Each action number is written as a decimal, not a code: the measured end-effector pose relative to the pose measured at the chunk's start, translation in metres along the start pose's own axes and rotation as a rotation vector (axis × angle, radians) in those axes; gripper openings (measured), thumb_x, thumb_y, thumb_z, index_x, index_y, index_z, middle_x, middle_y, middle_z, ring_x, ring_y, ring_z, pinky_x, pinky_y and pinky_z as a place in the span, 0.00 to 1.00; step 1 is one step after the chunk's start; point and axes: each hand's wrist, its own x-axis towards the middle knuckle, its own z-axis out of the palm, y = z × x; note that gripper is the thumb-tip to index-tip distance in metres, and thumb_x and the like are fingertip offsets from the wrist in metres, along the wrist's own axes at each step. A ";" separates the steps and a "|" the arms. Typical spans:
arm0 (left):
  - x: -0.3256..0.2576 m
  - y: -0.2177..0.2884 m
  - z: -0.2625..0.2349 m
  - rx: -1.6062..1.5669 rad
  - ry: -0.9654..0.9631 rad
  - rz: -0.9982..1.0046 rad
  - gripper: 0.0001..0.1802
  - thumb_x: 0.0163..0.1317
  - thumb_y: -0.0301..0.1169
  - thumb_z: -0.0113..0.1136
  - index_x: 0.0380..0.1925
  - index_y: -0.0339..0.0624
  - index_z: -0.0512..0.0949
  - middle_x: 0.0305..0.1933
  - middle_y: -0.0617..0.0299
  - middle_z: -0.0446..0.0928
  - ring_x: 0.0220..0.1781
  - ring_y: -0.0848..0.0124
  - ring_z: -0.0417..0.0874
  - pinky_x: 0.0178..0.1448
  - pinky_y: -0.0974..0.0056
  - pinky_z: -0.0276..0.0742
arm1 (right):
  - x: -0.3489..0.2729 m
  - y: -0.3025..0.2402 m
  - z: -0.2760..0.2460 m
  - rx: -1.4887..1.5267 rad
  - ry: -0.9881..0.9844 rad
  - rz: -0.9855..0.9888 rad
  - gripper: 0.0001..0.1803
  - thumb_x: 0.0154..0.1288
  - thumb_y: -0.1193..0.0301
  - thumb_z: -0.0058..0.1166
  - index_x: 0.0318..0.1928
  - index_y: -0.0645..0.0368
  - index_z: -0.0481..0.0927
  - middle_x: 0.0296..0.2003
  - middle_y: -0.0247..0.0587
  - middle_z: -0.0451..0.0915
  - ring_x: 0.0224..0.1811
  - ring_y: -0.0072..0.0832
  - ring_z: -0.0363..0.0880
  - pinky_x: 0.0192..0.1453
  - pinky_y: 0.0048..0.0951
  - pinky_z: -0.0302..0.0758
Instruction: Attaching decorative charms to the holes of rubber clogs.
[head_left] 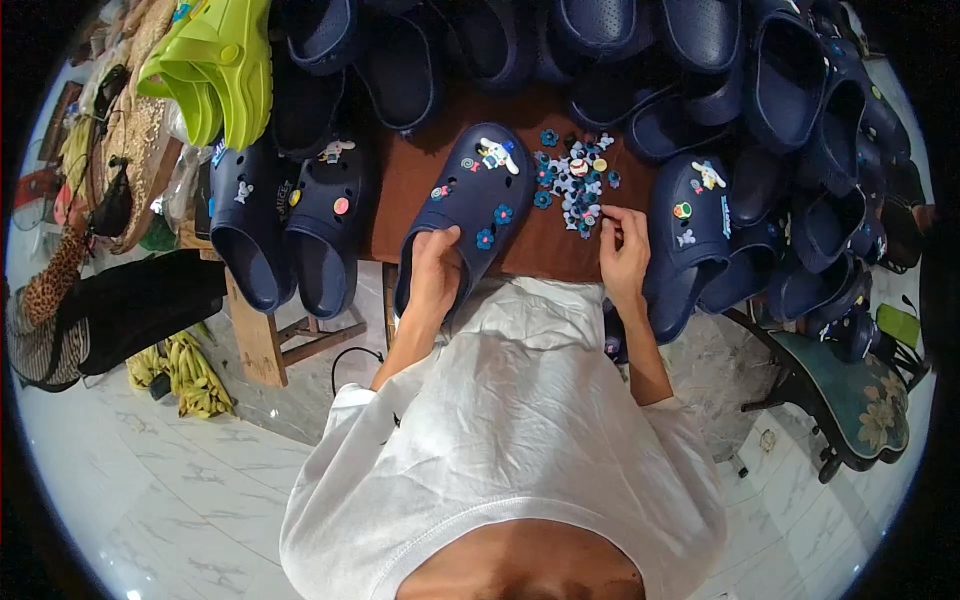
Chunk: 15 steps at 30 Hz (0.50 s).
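Brown, flat-surfaced tabletop [555, 255], the landmark for this entry. Navy-blue moulded foam-like clogs [400, 80], many, banked along the tabletop's far edge. Lime-green, thick-soled moulded clogs [235, 80], at the tabletop's far left corner. Navy-blue, round-toed clog with ventilation holes [470, 200], the piece in hand, left of the tabletop's middle, toe toward its far edge and heel overhanging its near edge; probably light, springy and hard to break, with a smooth skin that may slide a little. Best hold, by judgement: the thick rim of the foot opening, or the sole from both sides, leaving the holed upper free; pressing on the upper would likely call for support from inside. Matching navy-blue decorated clog [690, 240], at the tabletop's right side. Left hand [433, 270], at the tabletop's near edge, closed about the clog's opening, thumb uppermost, other fingers partly hidden. Right hand [625, 255], at the tabletop's near right part, fingers curled toward the thumb; whether anything is pinched cannot be told. Loose heap of small multicoloured charms [580, 180], right of the tabletop's middle, beside the right fingertips; likely light, easily scattered, best taken singly by the edges.
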 end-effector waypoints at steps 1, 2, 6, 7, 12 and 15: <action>0.000 0.001 0.001 0.004 0.005 0.006 0.23 0.61 0.24 0.53 0.56 0.25 0.69 0.57 0.50 0.76 0.57 0.64 0.79 0.63 0.60 0.74 | 0.002 -0.003 0.001 -0.006 -0.009 0.003 0.09 0.66 0.79 0.52 0.46 0.61 0.80 0.42 0.43 0.77 0.41 0.32 0.79 0.43 0.28 0.75; -0.001 -0.002 0.003 -0.041 -0.039 0.042 0.24 0.60 0.24 0.52 0.57 0.25 0.68 0.58 0.51 0.76 0.57 0.63 0.78 0.64 0.60 0.73 | 0.003 -0.005 0.002 -0.012 -0.018 0.006 0.09 0.66 0.79 0.52 0.46 0.61 0.80 0.42 0.43 0.77 0.41 0.32 0.79 0.43 0.29 0.75; -0.006 -0.005 0.012 -0.137 -0.069 0.061 0.23 0.59 0.23 0.52 0.55 0.26 0.69 0.58 0.52 0.75 0.59 0.64 0.77 0.65 0.60 0.71 | 0.004 -0.002 0.004 -0.041 -0.041 0.017 0.09 0.65 0.79 0.52 0.45 0.62 0.80 0.42 0.45 0.76 0.43 0.40 0.79 0.45 0.36 0.76; -0.006 -0.006 0.010 -0.137 -0.066 0.061 0.23 0.59 0.23 0.52 0.55 0.26 0.69 0.58 0.52 0.75 0.59 0.64 0.77 0.65 0.60 0.71 | 0.004 0.000 0.003 -0.057 -0.020 -0.008 0.09 0.65 0.79 0.52 0.45 0.61 0.80 0.42 0.46 0.76 0.43 0.41 0.79 0.46 0.37 0.75; -0.002 -0.007 0.008 -0.213 -0.031 0.035 0.20 0.58 0.22 0.54 0.52 0.29 0.72 0.53 0.55 0.78 0.55 0.64 0.79 0.62 0.60 0.73 | 0.004 0.007 0.002 -0.119 0.040 -0.063 0.09 0.65 0.80 0.50 0.44 0.62 0.79 0.42 0.48 0.76 0.45 0.46 0.77 0.46 0.39 0.75; -0.002 -0.006 0.009 -0.268 -0.006 0.008 0.18 0.60 0.25 0.56 0.51 0.34 0.73 0.51 0.57 0.78 0.54 0.64 0.80 0.61 0.57 0.75 | 0.003 0.009 0.000 -0.091 0.028 -0.022 0.10 0.66 0.81 0.48 0.47 0.64 0.76 0.43 0.50 0.74 0.43 0.46 0.77 0.46 0.40 0.75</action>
